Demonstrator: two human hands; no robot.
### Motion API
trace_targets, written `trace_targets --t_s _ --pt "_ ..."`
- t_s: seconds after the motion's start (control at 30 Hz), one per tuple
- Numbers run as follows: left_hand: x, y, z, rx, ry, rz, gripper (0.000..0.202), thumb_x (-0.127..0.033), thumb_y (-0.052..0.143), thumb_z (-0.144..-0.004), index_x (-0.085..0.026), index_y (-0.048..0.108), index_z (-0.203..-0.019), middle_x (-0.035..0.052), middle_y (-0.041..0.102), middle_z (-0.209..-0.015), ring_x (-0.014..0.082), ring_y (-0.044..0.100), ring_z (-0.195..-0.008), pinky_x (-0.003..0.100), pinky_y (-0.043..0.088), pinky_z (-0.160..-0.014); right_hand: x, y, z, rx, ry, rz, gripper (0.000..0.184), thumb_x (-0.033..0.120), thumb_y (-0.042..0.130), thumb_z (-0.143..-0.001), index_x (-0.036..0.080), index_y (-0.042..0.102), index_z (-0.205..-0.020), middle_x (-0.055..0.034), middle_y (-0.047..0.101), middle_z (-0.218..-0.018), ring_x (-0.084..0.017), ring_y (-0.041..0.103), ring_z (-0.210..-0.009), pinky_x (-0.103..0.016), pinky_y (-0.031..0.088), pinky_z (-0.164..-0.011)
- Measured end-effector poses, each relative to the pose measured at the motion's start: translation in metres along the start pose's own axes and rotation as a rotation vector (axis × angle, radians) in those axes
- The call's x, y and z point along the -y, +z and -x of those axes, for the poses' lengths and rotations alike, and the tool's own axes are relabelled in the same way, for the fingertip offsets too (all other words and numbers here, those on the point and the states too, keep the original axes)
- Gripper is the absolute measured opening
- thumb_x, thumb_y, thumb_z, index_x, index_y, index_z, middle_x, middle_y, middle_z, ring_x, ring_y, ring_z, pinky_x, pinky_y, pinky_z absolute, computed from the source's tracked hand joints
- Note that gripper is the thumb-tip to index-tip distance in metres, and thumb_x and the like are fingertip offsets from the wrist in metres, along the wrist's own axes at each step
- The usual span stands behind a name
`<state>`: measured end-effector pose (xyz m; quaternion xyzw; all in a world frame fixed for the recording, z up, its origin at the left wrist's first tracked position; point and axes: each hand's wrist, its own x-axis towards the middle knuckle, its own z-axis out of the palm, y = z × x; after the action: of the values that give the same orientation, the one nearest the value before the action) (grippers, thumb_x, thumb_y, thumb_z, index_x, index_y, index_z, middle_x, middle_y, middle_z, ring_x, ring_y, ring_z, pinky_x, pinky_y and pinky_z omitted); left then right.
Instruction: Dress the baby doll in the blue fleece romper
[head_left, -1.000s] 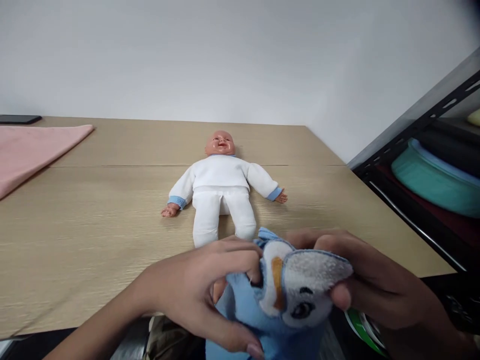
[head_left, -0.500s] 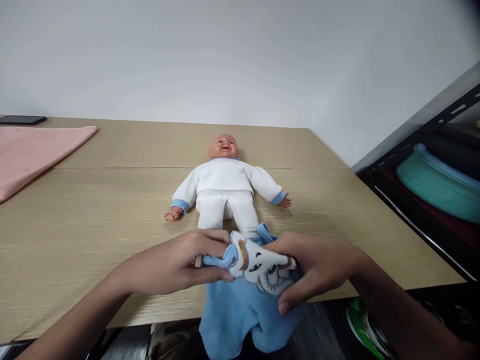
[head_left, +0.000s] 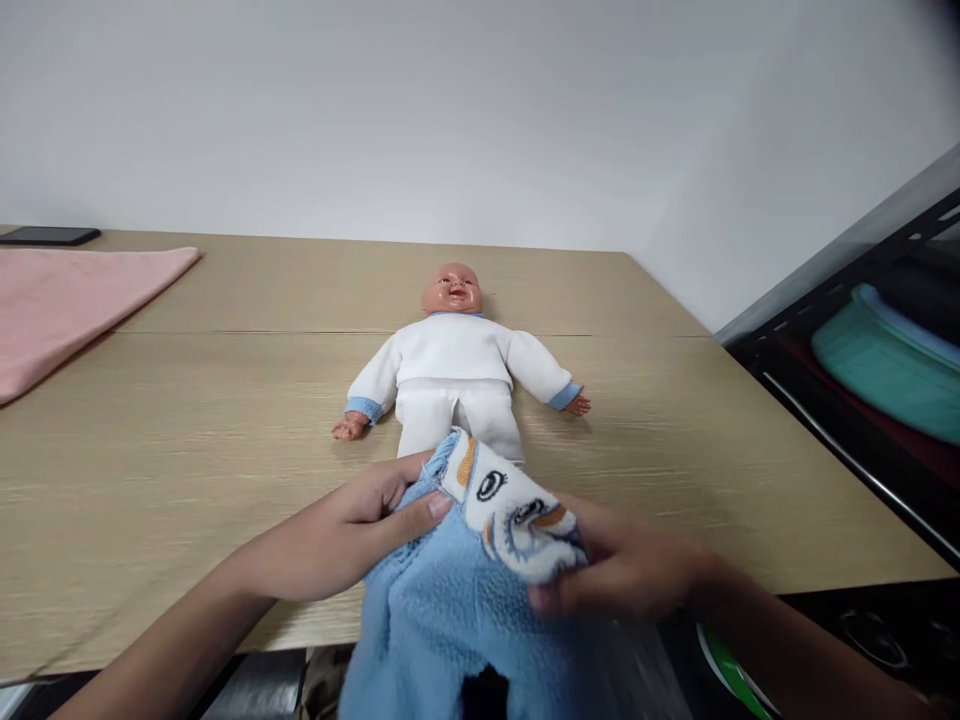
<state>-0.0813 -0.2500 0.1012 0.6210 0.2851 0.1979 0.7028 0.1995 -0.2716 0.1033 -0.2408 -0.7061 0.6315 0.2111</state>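
Note:
Blue fleece doll overalls [head_left: 442, 610], with a white cartoon animal face on the bib, hang over the table's front edge between my hands. My left hand [head_left: 341, 540] pinches their upper left part, thumb on top and fingers behind the cloth. On the other side, my right hand [head_left: 634, 565], slightly blurred, grips the bib's right edge with the thumb in front. Just beyond, a baby doll [head_left: 455, 345] in a white suit with blue cuffs lies on its back, arms spread. The overalls and my left hand hide its lower legs.
The wooden table [head_left: 225, 430] meets a white wall [head_left: 420, 120]. A pink cloth [head_left: 75, 305] lies at the left, with a dark flat object [head_left: 49, 236] behind it. At the right stands a black rack [head_left: 825, 440] holding green folded fabric [head_left: 892, 370].
The overalls have been spread wider and turned, so more of the blue body shows. My left hand has shifted its hold onto the cloth beside the bib. The doll stays put.

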Motion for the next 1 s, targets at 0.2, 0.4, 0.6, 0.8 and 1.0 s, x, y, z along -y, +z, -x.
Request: trace_targets --t_s 0.2,0.4,0.6,0.8,1.0 --pt "0.009 -0.012 0.007 0.090 0.132 -0.044 0.053 -0.063 0.072 -0.105 -0.029 0.074 -0.146 0.0066 0.080 -0.126 0.0254 0.074 -0.116 0.032 0.062 -0.099 -0.005 0.011 -0.007 0.023 -0.183 0.159 0.003 0.020 0.076 -0.091 0.019 0.073 -0.093 0.0000 0.072 -0.096 -0.015 0.068 -0.089 -0.025 0.059 -0.089" --pt "0.015 -0.018 0.008 0.245 0.327 -0.178 0.043 -0.051 0.102 -0.080 -0.020 0.086 -0.105 0.0038 0.080 -0.102 0.0212 0.072 -0.094 0.026 0.060 -0.093 0.008 0.008 -0.006 -0.210 -0.108 0.005 0.024 0.036 0.073 -0.102 0.021 0.081 -0.118 -0.0098 0.081 -0.116 -0.024 0.075 -0.110 -0.038 0.061 -0.109" --pt "0.031 -0.018 0.028 -0.072 0.123 -0.067 0.050 -0.062 0.065 -0.110 -0.033 0.075 -0.149 0.0068 0.079 -0.141 0.0301 0.072 -0.131 0.042 0.059 -0.115 0.003 0.006 -0.019 0.104 -0.010 -0.215 0.044 0.043 0.101 -0.080 0.019 0.084 -0.112 -0.0022 0.082 -0.100 -0.020 0.077 -0.095 -0.032 0.063 -0.100" --pt "0.033 -0.005 0.030 -0.135 -0.058 0.017 0.067 -0.066 0.062 -0.110 -0.035 0.054 -0.170 0.0078 0.064 -0.167 0.0322 0.058 -0.155 0.050 0.043 -0.134 0.012 0.006 -0.021 -0.166 0.023 0.032 0.024 0.043 0.084 -0.098 0.021 0.080 -0.106 -0.0045 0.082 -0.109 -0.022 0.076 -0.106 -0.036 0.059 -0.114" --pt "0.043 0.005 0.023 0.115 0.024 0.283 0.080 -0.078 0.085 -0.086 -0.025 0.078 -0.145 0.0122 0.079 -0.141 0.0357 0.078 -0.123 0.043 0.065 -0.101 0.006 0.012 -0.026 -0.296 0.224 -0.075 0.059 0.072 0.074 -0.099 0.024 0.078 -0.134 -0.0103 0.079 -0.139 -0.032 0.072 -0.136 -0.053 0.054 -0.127"
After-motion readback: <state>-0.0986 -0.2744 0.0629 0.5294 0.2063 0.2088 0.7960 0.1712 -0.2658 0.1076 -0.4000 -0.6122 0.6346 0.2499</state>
